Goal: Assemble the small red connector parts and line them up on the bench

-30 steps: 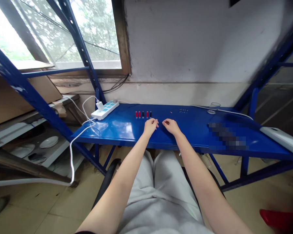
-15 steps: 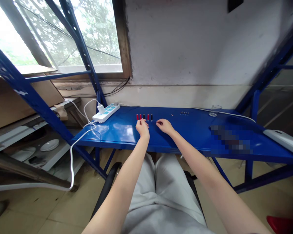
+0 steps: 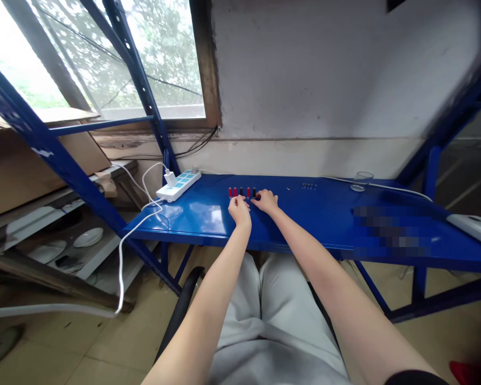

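Note:
A row of several small red and black pieces, standing upright, lines the blue tabletop; a red piece (image 3: 230, 192) marks its left end and a black piece (image 3: 254, 191) its right end. My left hand (image 3: 240, 210) is just in front of the row, fingers curled and closed together, hiding the lower part of some pieces. Beside the right-hand black piece is my right hand (image 3: 266, 201), its fingers bent and fingertips pinched close to it. Whatever either hand may hold is too small or hidden to make out.
Several tiny metallic bits (image 3: 309, 186) lie farther back on the blue table (image 3: 304, 214). A clear glass (image 3: 361, 182) stands at the back right, near a blurred-out dark object (image 3: 390, 230). A white power strip (image 3: 179, 185) with a trailing cable lies at the left.
My right hand has moved left, from apart from the row to its right end. My left hand stays in front of the row. The view has shifted slightly.

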`<state>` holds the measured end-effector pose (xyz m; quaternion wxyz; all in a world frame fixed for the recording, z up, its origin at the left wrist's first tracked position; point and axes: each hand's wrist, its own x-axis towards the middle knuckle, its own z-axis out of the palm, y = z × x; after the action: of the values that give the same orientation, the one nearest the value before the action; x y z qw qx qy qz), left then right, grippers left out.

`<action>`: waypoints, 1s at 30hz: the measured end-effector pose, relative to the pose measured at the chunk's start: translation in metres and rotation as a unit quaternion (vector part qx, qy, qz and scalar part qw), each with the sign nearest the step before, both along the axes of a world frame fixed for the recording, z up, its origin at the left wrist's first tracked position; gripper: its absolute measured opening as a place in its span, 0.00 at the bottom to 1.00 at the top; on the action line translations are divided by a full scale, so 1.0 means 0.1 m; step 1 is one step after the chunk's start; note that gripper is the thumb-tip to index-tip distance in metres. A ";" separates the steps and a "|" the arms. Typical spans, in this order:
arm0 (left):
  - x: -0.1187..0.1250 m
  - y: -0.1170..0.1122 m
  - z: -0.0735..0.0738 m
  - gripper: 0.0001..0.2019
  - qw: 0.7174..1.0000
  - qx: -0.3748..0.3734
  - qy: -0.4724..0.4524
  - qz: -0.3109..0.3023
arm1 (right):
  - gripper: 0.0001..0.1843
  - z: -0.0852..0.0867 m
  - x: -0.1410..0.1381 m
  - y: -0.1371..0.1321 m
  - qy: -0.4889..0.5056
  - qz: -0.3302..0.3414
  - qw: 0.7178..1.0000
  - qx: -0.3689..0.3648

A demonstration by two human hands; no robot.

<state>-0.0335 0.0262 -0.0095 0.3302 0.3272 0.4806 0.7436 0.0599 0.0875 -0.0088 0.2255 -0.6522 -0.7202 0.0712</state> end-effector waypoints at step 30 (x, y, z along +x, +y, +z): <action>0.09 -0.02 -0.03 0.10 0.976 0.042 0.168 -0.130 | 0.13 0.08 0.29 -0.54 -0.097 0.077 0.976 0.180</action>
<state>-0.0250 0.0241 -0.0121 0.3245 0.5206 0.4506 0.6485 0.0894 0.0338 -0.0006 0.2621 -0.5474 -0.7877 -0.1056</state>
